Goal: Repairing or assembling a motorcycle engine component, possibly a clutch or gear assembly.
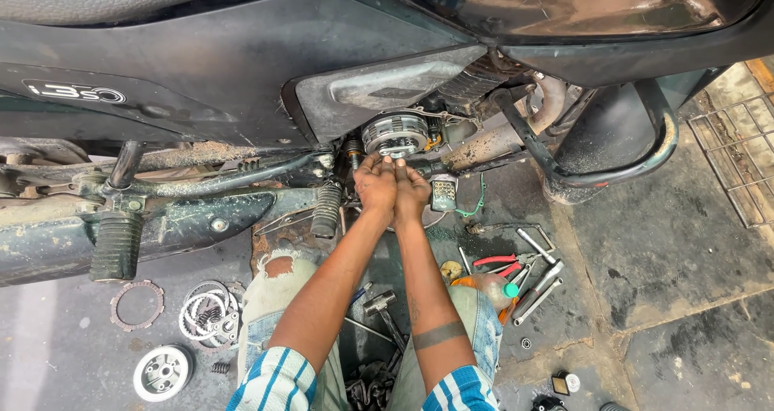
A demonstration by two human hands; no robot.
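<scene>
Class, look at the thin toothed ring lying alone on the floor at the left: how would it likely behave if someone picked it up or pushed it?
The toothed ring looks thin and flat, so it is probably light. Lying flat, it should slide rather than roll. It seems rigid, yet its thinness suggests it could chip if dropped. The oily-looking floor may make it slippery.

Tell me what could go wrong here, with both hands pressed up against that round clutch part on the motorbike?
1. Both hands, left hand and right hand, crowd under the clutch assembly; fingers could get pinched if something slips.
2. The loose clutch rings and small spring lie on the dirty floor and might pick up grit or get lost.
3. The scattered wrenches and pliers beside the knee could be knelt on.
</scene>
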